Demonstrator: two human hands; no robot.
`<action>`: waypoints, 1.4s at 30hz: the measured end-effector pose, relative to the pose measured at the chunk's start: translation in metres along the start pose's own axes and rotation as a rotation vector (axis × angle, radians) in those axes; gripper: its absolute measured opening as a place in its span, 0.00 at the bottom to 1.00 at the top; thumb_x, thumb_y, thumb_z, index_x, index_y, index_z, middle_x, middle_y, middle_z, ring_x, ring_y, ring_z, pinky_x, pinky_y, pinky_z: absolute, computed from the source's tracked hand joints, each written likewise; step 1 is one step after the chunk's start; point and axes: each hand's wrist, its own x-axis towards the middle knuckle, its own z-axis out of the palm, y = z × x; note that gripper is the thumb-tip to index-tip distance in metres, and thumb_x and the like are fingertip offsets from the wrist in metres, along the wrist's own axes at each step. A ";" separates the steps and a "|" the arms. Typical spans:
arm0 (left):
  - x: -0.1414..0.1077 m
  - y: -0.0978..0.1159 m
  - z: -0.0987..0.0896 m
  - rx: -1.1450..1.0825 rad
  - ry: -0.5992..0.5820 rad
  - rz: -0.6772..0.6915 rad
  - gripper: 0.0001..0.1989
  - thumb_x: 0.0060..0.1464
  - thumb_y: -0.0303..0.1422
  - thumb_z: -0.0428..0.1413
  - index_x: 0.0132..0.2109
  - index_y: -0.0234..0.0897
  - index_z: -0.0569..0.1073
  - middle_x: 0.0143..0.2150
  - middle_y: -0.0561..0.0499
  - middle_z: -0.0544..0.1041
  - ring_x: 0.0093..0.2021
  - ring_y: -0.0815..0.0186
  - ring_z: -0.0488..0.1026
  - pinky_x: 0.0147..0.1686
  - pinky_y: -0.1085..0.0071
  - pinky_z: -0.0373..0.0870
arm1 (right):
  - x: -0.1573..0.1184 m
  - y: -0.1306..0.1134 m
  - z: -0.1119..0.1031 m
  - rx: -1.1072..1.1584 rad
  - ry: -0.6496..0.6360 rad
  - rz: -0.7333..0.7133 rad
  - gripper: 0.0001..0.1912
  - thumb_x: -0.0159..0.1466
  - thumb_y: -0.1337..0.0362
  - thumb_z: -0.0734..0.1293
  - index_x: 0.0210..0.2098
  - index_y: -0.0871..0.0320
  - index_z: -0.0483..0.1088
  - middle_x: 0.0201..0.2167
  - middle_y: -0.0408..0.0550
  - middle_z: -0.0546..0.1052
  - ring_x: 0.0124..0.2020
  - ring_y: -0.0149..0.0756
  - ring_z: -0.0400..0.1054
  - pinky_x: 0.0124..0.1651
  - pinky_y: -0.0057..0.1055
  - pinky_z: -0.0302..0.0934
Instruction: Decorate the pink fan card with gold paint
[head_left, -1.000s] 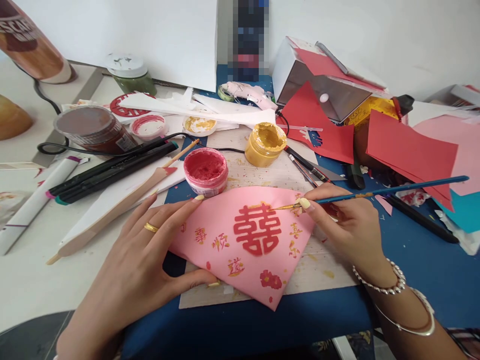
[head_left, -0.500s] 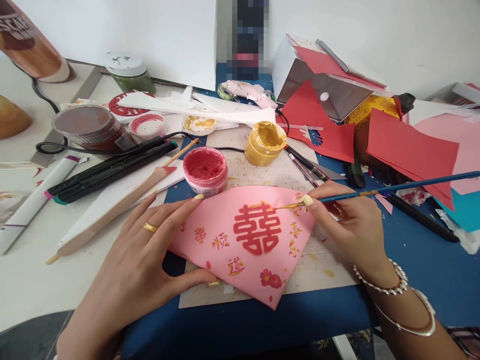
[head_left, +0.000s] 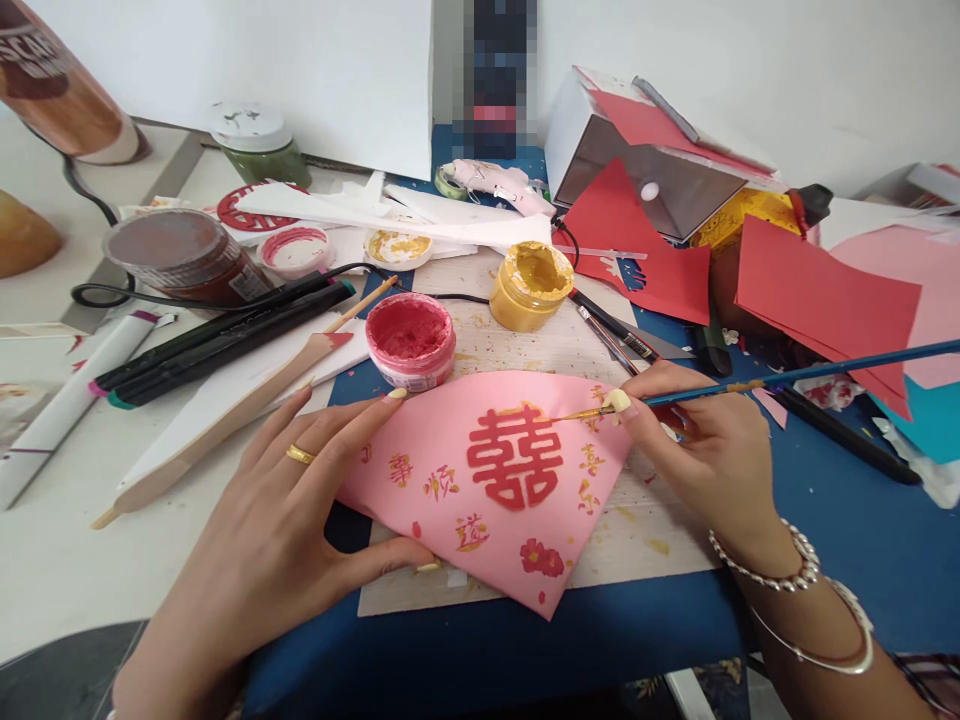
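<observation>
Blue paintbrush (head_left: pixel 795 377) between clamped right fingers (head_left: pixel 654 440); left fingers (head_left: pixel 360 430) apart, against the painted pink paper (head_left: pixel 502 537)

Left hand (head_left: pixel 296 500): gold ring (head_left: pixel 301 454), pale-yellow nails (head_left: pixel 395 394)
Right hand (head_left: pixel 705 450): pale-yellow thumbnail (head_left: pixel 618 400)
Right wrist (head_left: pixel 787 560): silver beaded bracelet (head_left: pixel 808 574), silver bangle (head_left: pixel 865 628)

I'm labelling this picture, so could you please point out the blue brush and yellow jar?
Blue brush (head_left: pixel 772 381), head view, on the handle.
Yellow jar (head_left: pixel 523 302), head view, on its front wall.
</observation>
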 end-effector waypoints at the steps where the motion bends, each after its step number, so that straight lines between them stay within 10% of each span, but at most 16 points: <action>1: 0.000 0.000 0.000 0.002 0.001 -0.001 0.44 0.43 0.57 0.52 0.61 0.37 0.54 0.54 0.42 0.68 0.59 0.51 0.59 0.58 0.50 0.55 | 0.000 0.000 0.000 0.002 0.000 0.000 0.03 0.57 0.68 0.63 0.27 0.56 0.66 0.22 0.40 0.70 0.21 0.26 0.61 0.25 0.27 0.56; 42: 0.002 0.002 -0.002 -0.026 -0.019 -0.005 0.44 0.42 0.57 0.53 0.59 0.31 0.57 0.53 0.40 0.68 0.54 0.55 0.64 0.60 0.52 0.50 | -0.002 -0.003 0.003 0.025 -0.008 -0.056 0.02 0.57 0.68 0.65 0.28 0.56 0.68 0.24 0.40 0.74 0.24 0.26 0.66 0.26 0.25 0.60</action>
